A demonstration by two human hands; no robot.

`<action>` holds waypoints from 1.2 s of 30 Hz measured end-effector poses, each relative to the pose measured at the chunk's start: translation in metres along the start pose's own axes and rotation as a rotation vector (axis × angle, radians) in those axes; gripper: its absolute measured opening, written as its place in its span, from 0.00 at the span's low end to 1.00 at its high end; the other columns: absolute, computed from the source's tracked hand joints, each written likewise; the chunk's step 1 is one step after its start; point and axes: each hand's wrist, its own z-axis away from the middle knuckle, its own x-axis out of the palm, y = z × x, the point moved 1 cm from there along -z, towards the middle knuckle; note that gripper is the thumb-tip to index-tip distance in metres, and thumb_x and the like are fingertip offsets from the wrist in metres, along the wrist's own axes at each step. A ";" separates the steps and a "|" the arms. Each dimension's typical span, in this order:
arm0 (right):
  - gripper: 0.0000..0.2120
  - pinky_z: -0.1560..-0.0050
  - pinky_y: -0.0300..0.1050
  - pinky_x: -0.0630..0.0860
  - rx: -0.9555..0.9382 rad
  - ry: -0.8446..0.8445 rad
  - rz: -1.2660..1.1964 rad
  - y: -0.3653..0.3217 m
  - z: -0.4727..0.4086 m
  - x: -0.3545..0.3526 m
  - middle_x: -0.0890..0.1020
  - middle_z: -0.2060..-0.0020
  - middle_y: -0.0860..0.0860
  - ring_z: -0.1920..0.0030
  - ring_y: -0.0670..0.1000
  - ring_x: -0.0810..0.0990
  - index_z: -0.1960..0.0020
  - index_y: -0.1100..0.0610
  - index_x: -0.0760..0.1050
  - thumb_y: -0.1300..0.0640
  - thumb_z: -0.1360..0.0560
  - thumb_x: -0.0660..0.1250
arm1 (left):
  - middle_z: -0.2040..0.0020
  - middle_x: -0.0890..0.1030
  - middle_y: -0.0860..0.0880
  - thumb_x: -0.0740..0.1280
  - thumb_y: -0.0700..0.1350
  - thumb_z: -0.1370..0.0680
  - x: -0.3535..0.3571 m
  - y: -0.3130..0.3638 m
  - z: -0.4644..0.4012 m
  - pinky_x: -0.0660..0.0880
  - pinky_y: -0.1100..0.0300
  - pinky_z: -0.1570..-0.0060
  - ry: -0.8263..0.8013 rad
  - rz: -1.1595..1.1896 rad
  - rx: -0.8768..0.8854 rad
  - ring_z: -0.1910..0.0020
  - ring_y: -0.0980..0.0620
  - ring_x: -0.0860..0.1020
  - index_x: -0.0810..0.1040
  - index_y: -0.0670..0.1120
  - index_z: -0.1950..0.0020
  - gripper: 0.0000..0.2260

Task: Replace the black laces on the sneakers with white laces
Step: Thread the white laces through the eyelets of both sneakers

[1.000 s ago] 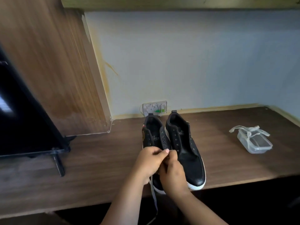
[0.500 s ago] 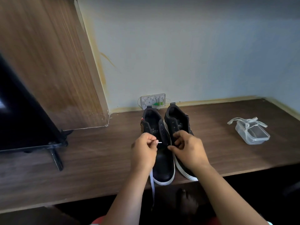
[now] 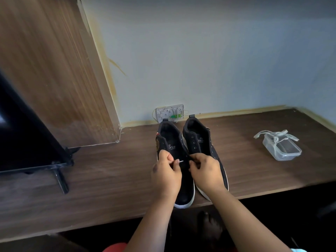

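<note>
Your left hand (image 3: 166, 174) sits over the middle of the left sneaker (image 3: 174, 148), thumb and forefinger pinching the white lace tip (image 3: 181, 161), which pokes out toward three o'clock. Your right hand (image 3: 206, 171) rests at the inner edge of the right sneaker (image 3: 198, 137), its fingers curled in around the eyelet flap where the two shoes meet; they seem to pinch the flap, though the exact hold is hard to make out. A small gap separates the lace tip from the right fingertips.

Both sneakers are black with white soles and stand side by side on the dark wooden shelf (image 3: 109, 175), heels toward twelve o'clock against the wall and toes toward you at six o'clock, reaching the shelf's front edge. The upper eyelets of both shoes show bare, with no lace through them.

At three o'clock from the shoes, well apart, a clear plastic container (image 3: 282, 149) sits on the shelf with another white lace (image 3: 272, 134) draped loosely across its top. At twelve o'clock, just behind the heels, a white wall box (image 3: 170, 113) with a green part is fixed low on the wall. At nine o'clock stands a black screen (image 3: 23, 139) on its stand, with a wooden panel (image 3: 54, 70) rising behind it.
</note>
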 end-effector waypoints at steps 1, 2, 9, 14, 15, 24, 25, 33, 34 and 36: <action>0.11 0.48 0.43 0.79 0.048 -0.019 -0.062 0.002 -0.002 -0.001 0.85 0.57 0.52 0.57 0.48 0.84 0.43 0.58 0.81 0.62 0.24 0.66 | 0.65 0.74 0.55 0.70 0.43 0.25 0.001 -0.001 0.000 0.61 0.60 0.65 -0.003 0.002 0.004 0.66 0.51 0.70 0.67 0.49 0.57 0.11; 0.11 0.50 0.42 0.80 0.091 -0.038 -0.116 0.003 -0.003 -0.002 0.84 0.59 0.51 0.60 0.45 0.84 0.43 0.58 0.80 0.63 0.23 0.66 | 0.65 0.74 0.55 0.70 0.43 0.25 0.003 -0.002 -0.001 0.61 0.59 0.65 -0.002 -0.001 0.010 0.66 0.51 0.70 0.66 0.50 0.57 0.12; 0.09 0.52 0.44 0.81 0.202 -0.083 -0.260 0.014 -0.008 -0.001 0.84 0.63 0.48 0.65 0.43 0.83 0.44 0.58 0.80 0.64 0.23 0.66 | 0.66 0.76 0.53 0.71 0.45 0.26 0.011 0.002 -0.001 0.66 0.57 0.70 0.025 -0.013 0.096 0.67 0.46 0.76 0.64 0.49 0.59 0.14; 0.09 0.54 0.42 0.81 0.213 -0.085 -0.286 0.018 -0.010 0.001 0.84 0.64 0.48 0.66 0.43 0.82 0.44 0.57 0.80 0.64 0.23 0.66 | 0.70 0.71 0.54 0.74 0.42 0.30 0.013 0.009 0.005 0.63 0.60 0.72 0.052 -0.090 0.170 0.71 0.46 0.76 0.65 0.49 0.61 0.17; 0.09 0.55 0.41 0.80 0.216 -0.086 -0.291 0.018 -0.010 0.001 0.84 0.64 0.48 0.66 0.42 0.82 0.45 0.57 0.80 0.64 0.23 0.66 | 0.70 0.70 0.55 0.74 0.42 0.29 0.013 0.009 0.005 0.63 0.60 0.71 0.052 -0.091 0.158 0.70 0.46 0.76 0.64 0.49 0.60 0.17; 0.08 0.63 0.28 0.75 0.217 -0.076 -0.325 0.016 -0.008 -0.001 0.84 0.64 0.46 0.68 0.39 0.82 0.47 0.56 0.80 0.64 0.24 0.68 | 0.71 0.72 0.54 0.74 0.41 0.29 0.015 0.010 0.007 0.60 0.61 0.73 0.072 -0.088 0.166 0.73 0.49 0.74 0.64 0.49 0.61 0.17; 0.08 0.64 0.27 0.74 0.214 -0.077 -0.321 0.016 -0.008 -0.001 0.84 0.63 0.46 0.68 0.39 0.82 0.47 0.56 0.81 0.63 0.24 0.68 | 0.71 0.73 0.54 0.73 0.41 0.29 0.016 0.009 0.007 0.60 0.60 0.72 0.076 -0.079 0.147 0.73 0.49 0.73 0.64 0.49 0.61 0.17; 0.08 0.64 0.30 0.75 0.241 -0.083 -0.345 0.015 -0.007 -0.001 0.84 0.63 0.48 0.70 0.38 0.80 0.46 0.56 0.80 0.64 0.23 0.67 | 0.67 0.73 0.54 0.70 0.43 0.25 0.016 0.011 0.005 0.61 0.59 0.68 -0.001 -0.059 0.077 0.68 0.52 0.67 0.64 0.48 0.60 0.14; 0.08 0.66 0.28 0.74 0.242 -0.086 -0.348 0.015 -0.007 -0.002 0.84 0.64 0.48 0.71 0.38 0.80 0.47 0.56 0.80 0.64 0.23 0.66 | 0.66 0.72 0.55 0.69 0.44 0.24 0.015 0.011 0.005 0.61 0.60 0.68 -0.012 -0.063 0.076 0.68 0.52 0.67 0.64 0.48 0.60 0.14; 0.08 0.68 0.27 0.72 0.241 -0.087 -0.346 0.014 -0.007 -0.003 0.83 0.65 0.48 0.73 0.37 0.78 0.47 0.55 0.80 0.64 0.23 0.66 | 0.66 0.72 0.55 0.69 0.44 0.24 0.015 0.012 0.005 0.61 0.60 0.67 -0.025 -0.072 0.078 0.67 0.53 0.68 0.64 0.48 0.60 0.13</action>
